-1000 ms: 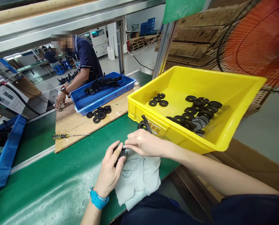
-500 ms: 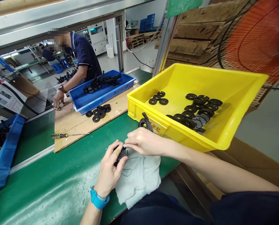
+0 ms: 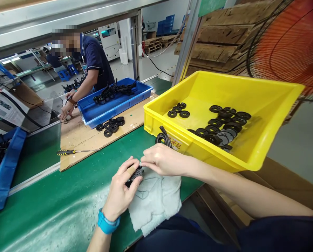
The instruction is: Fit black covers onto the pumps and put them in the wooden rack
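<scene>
A round black ribbed part is gripped between the fingers and thumb of my left hand, at the upper left edge of a pale folded cloth. My right hand is closed in a pinch at that part's upper right edge; whatever lies between its fingertips is too small to make out. Just beyond my right hand, a coiled black cable leans against the front of the yellow bin.
Black discs lie in the yellow bin and on the cardboard. A screwdriver rests on the cardboard's near edge. Cables fill part of a blue tray; another blue tray stands left. Across the green bench, a co-worker bends over. A fan is at right.
Both hands keep nearly the same hold on the black part. My left wrist has shifted slightly left, and the view has moved a little.
</scene>
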